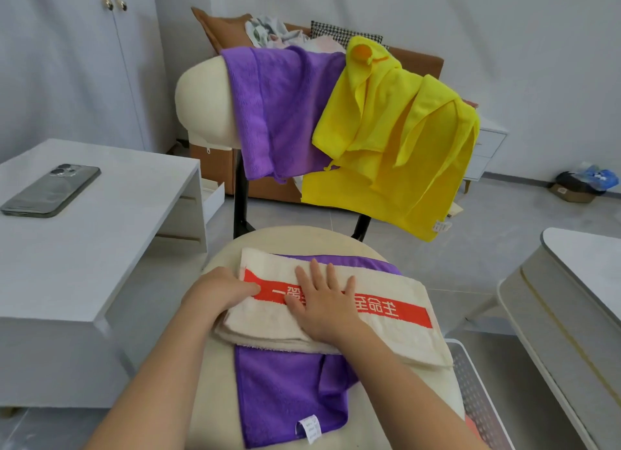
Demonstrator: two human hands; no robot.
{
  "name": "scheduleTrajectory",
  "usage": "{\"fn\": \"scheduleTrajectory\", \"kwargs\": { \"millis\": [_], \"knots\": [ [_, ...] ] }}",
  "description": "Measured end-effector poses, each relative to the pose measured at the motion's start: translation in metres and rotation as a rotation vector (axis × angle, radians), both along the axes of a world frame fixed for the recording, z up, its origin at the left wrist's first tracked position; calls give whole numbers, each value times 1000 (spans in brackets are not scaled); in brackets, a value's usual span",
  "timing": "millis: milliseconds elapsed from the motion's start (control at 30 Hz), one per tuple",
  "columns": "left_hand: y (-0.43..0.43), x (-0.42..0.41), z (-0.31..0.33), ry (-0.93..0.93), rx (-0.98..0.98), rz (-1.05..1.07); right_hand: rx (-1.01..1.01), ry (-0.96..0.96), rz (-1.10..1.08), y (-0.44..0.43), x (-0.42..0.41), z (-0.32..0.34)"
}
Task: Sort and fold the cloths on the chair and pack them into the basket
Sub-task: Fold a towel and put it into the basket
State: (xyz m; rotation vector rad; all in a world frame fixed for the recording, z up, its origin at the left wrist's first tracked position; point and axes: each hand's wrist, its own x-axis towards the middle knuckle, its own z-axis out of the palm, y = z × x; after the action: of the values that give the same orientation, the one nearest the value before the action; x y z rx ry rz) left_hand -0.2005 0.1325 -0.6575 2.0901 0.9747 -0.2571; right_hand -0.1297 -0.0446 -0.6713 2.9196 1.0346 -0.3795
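Note:
A folded cream towel (386, 328) with a red band lies across the cream chair seat (302, 239), on top of a purple cloth (285, 392). My right hand (322, 301) presses flat on the towel's middle with its fingers spread. At the towel's left end my left hand (220, 290) rests, its fingers bent over the folded edge. Another purple cloth (275, 113) and a yellow cloth (393, 147) hang over the chair back (201, 96). A white perforated basket (477, 396) shows at the lower right beside the seat.
A white low table (100, 241) with a phone (50, 190) on it stands at the left. A grey-topped piece of furniture (571, 298) is at the right. Behind the chair is a brown sofa (221, 29) with cushions and clothes.

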Motion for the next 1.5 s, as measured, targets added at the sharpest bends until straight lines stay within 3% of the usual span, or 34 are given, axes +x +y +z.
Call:
{"fn": "scheduleTrajectory", "kwargs": {
  "millis": [133,233,333,367,433,500,533,633,733,867,1067,1200,1367,1500],
  "knots": [
    [1,-4,3,-94,-42,28,31,8,-23,12,-5,6],
    [1,-8,6,-99,54,-24,65,-51,-9,13,-16,-4],
    [-6,-8,13,-229,136,-56,76,-61,-20,12,-15,-6],
    [-9,-6,17,-303,75,-67,92,-59,-18,12,-14,-6],
    [-23,-4,24,-449,-236,-66,200,-16,-15,10,-11,-7],
    [-39,-1,29,-511,-514,-82,522,172,-30,4,-9,-6],
    [-46,0,28,-541,-537,-109,738,317,-58,-1,-9,-2],
    [-59,7,18,-695,-363,-148,1214,721,-295,-12,-10,17],
    [-65,14,8,-772,-40,-167,1356,1072,-453,-16,-9,25],
    [-76,16,2,-770,22,-203,1380,1242,-531,-18,-7,27],
    [-98,18,4,-843,-385,13,1420,1397,-592,-23,-6,28],
    [-103,20,8,-864,-523,72,1318,1265,-535,-27,-5,25],
    [-99,22,7,-864,-369,-9,1388,1279,-571,-41,5,31],
    [-107,23,-4,-701,-92,-224,1342,1322,-627,-52,6,25]
  ]
}}
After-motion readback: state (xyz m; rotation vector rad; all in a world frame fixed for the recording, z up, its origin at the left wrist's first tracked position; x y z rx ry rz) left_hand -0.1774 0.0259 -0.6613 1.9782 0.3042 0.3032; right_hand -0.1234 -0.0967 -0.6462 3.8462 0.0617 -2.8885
